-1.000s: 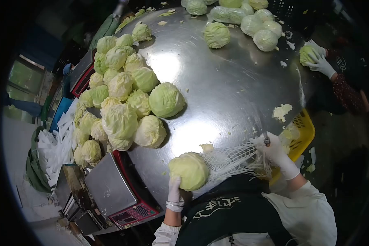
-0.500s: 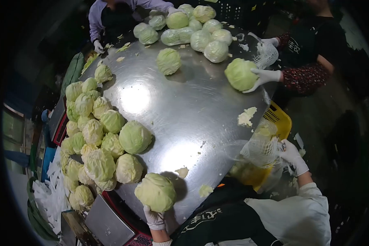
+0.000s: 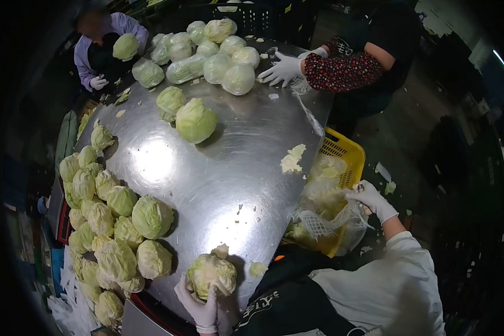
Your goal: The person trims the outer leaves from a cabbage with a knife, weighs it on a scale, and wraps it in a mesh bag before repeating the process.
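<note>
My left hand (image 3: 199, 305), in a white glove, cups a cabbage (image 3: 214, 275) from below and the left at the table's near edge. That cabbage shows a pale, ragged side, with a small piece of leaf at its top. My right hand (image 3: 373, 201), also gloved, is closed on a white mesh net (image 3: 325, 221). The net hangs in loose folds over the yellow crate (image 3: 355, 159) beside the table. A large pile of bare cabbages (image 3: 117, 257) lies left of my left hand.
Two cabbages (image 3: 196, 121) sit mid-table on the metal tabletop (image 3: 201, 179). Wrapped cabbages (image 3: 215, 68) cluster at the far end. A co-worker's gloved hand (image 3: 283, 70) rests at the far right; another person (image 3: 109, 45) stands far left near a raised cabbage. Leaf scraps (image 3: 292, 158) lie about.
The view has shifted. The cabbage in my left hand has turned, showing its ragged side. My right hand's net has dropped off the table edge. The right co-worker has released a cabbage mid-table.
</note>
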{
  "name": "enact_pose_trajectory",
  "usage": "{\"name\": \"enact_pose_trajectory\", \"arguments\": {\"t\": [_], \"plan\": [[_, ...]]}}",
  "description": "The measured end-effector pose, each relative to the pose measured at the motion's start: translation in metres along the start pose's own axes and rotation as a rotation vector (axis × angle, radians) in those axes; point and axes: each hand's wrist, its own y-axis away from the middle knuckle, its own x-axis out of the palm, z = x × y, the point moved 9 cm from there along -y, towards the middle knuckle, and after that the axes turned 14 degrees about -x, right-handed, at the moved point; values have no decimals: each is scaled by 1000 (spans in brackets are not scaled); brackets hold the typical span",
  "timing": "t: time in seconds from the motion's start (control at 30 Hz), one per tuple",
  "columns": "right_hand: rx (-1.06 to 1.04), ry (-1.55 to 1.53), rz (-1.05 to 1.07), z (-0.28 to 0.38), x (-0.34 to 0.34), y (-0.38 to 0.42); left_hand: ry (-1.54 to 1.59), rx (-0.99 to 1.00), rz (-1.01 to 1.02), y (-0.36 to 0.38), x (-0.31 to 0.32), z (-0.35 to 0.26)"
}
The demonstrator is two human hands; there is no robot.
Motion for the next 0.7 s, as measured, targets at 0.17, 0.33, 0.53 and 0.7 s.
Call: {"name": "enact_pose_trajectory", "arguments": {"t": [0.17, 0.33, 0.53, 0.7], "plan": [[114, 223, 8, -4, -7, -7, 172, -54, 130, -10, 33, 28], [-181, 161, 139, 116, 34, 30, 270, 6, 68, 6, 44, 19], [-525, -16, 604, 223, 190, 114, -24, 98, -141, 19, 49, -20], [-863, 54, 671, 248, 256, 154, 118, 20, -147, 16, 52, -4]]}}
